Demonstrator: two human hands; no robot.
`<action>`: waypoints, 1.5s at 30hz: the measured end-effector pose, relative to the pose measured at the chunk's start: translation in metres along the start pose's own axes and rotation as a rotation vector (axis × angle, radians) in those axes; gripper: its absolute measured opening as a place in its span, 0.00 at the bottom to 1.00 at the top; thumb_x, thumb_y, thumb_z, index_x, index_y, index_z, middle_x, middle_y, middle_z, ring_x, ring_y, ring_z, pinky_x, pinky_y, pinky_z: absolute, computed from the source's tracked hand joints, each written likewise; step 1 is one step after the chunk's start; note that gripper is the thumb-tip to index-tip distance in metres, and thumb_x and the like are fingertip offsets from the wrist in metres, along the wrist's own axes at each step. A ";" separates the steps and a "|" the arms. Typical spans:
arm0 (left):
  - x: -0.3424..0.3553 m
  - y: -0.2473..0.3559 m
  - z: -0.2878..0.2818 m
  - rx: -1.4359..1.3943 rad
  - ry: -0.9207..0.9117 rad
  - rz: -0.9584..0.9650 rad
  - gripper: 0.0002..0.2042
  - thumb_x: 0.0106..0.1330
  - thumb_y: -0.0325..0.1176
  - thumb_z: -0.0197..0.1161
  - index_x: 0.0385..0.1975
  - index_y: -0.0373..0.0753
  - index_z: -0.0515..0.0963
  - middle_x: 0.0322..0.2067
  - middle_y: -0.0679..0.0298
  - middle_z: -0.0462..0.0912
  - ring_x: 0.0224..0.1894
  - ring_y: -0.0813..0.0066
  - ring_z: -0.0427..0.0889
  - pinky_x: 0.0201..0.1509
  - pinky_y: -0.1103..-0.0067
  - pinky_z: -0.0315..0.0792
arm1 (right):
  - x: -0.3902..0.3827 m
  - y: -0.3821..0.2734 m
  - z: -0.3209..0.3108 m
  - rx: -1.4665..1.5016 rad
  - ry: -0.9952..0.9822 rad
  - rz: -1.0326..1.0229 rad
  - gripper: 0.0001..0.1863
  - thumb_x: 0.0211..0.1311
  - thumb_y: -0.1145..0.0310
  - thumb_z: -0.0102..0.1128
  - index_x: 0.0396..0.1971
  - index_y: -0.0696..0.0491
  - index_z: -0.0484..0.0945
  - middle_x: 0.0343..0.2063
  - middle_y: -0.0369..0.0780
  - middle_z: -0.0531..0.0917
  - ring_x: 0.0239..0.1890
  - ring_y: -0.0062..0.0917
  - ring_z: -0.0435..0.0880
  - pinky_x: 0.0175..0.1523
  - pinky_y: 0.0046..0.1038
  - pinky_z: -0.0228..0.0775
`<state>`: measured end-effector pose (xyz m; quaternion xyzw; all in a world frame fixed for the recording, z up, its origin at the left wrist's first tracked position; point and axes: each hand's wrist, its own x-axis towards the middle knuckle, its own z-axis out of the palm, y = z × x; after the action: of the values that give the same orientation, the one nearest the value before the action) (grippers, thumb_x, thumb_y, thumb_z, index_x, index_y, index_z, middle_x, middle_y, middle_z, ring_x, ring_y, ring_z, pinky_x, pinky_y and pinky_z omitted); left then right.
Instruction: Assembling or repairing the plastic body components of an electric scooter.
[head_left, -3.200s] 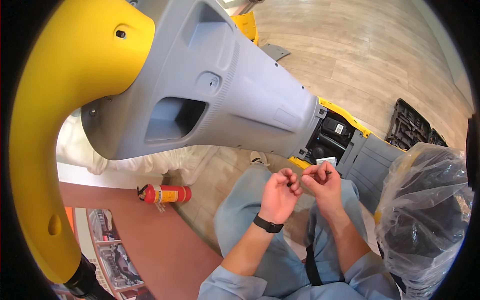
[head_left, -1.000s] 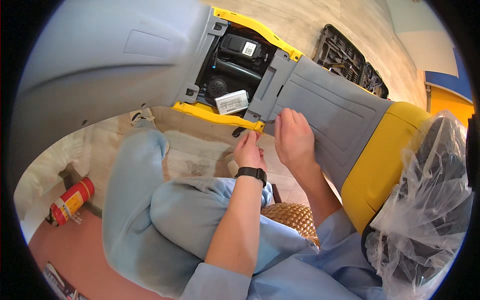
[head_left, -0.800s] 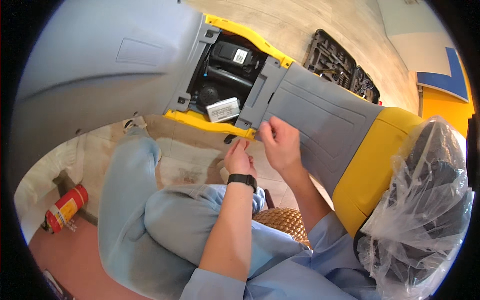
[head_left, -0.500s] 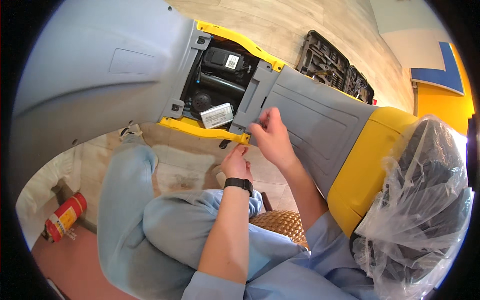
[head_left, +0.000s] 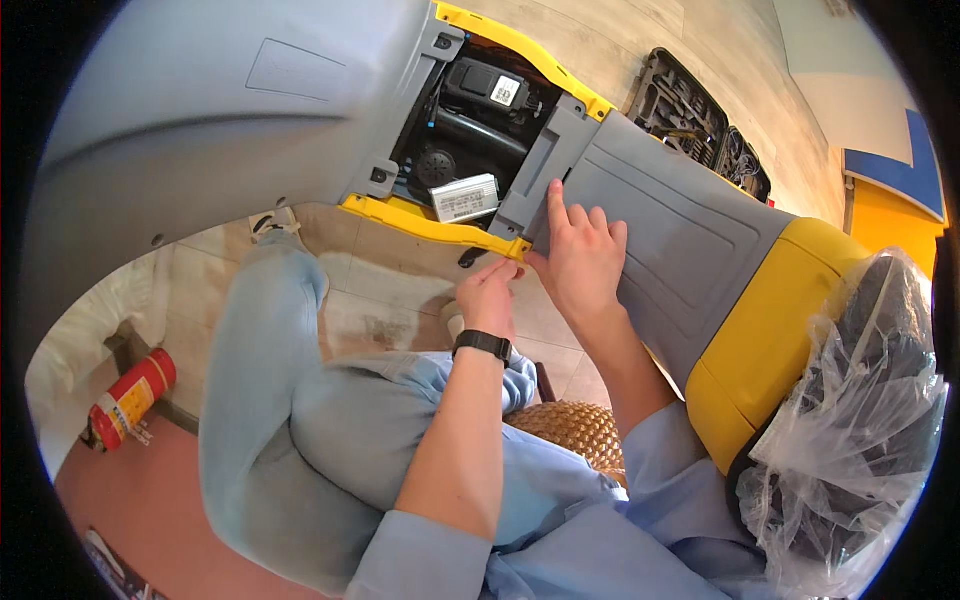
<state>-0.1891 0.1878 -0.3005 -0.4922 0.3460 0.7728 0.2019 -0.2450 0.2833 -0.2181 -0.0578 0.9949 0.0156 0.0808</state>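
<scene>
My left hand (head_left: 486, 300) is closed at the lower corner of the yellow trim strip (head_left: 420, 225), its fingertips bunched against the underside of the strip's right end. What those fingers pinch, if anything, is hidden. My right hand (head_left: 588, 262) is open over the grey panel (head_left: 670, 205), with its index finger stretched along the panel's edge. Its thumb reaches toward the same yellow corner. Left of the hands, an open compartment (head_left: 478, 152) holds a black box (head_left: 480, 84), a round black part (head_left: 436, 165) and a silver metal box (head_left: 466, 199).
A large grey body cover (head_left: 210, 130) spreads to the left. At the right stand a yellow seat base (head_left: 755, 330) and a plastic-wrapped seat (head_left: 850, 440). Beyond the panel lies an open black tool case (head_left: 690, 110). A red fire extinguisher (head_left: 132, 397) is at lower left.
My right hand has opened from a curled grip, its index finger now extended and thumb lowered toward the yellow corner. My left hand stays at that corner. The whole view has shifted slightly.
</scene>
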 end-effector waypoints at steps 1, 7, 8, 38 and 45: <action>-0.001 0.002 0.001 0.022 -0.022 -0.001 0.11 0.58 0.26 0.62 0.40 0.30 0.79 0.30 0.65 0.82 0.25 0.85 0.69 0.28 0.87 0.59 | -0.001 0.000 0.000 -0.003 0.011 -0.006 0.46 0.31 0.59 0.76 0.58 0.54 0.70 0.28 0.34 0.77 0.36 0.27 0.74 0.41 0.33 0.58; -0.001 0.010 -0.001 0.065 -0.078 -0.012 0.10 0.59 0.25 0.60 0.40 0.32 0.78 0.31 0.64 0.80 0.24 0.87 0.68 0.24 0.89 0.57 | -0.001 -0.001 0.002 0.028 0.020 -0.017 0.46 0.32 0.59 0.76 0.58 0.54 0.69 0.28 0.34 0.78 0.36 0.26 0.74 0.41 0.33 0.58; -0.001 0.010 0.000 0.077 -0.069 -0.012 0.09 0.59 0.25 0.60 0.40 0.32 0.78 0.31 0.64 0.80 0.24 0.87 0.69 0.23 0.89 0.56 | -0.002 0.000 0.000 0.034 0.026 -0.025 0.46 0.32 0.58 0.76 0.58 0.54 0.69 0.28 0.34 0.78 0.35 0.26 0.74 0.41 0.33 0.58; -0.015 0.011 0.020 -0.214 -0.153 -0.171 0.08 0.67 0.33 0.58 0.43 0.40 0.71 0.41 0.64 0.81 0.14 0.89 0.56 0.17 0.88 0.55 | -0.057 -0.002 -0.004 0.848 0.276 0.109 0.09 0.55 0.74 0.62 0.36 0.55 0.79 0.26 0.44 0.80 0.28 0.35 0.80 0.30 0.31 0.71; -0.006 0.001 0.030 -0.300 -0.137 -0.187 0.07 0.69 0.33 0.56 0.42 0.41 0.72 0.42 0.64 0.82 0.14 0.87 0.57 0.17 0.88 0.56 | -0.051 0.002 0.008 0.731 0.226 0.092 0.06 0.55 0.72 0.62 0.32 0.53 0.77 0.23 0.42 0.81 0.25 0.35 0.81 0.29 0.31 0.71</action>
<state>-0.2060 0.2090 -0.2861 -0.4930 0.1649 0.8253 0.2205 -0.1938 0.2913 -0.2177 0.0183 0.9390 -0.3430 -0.0150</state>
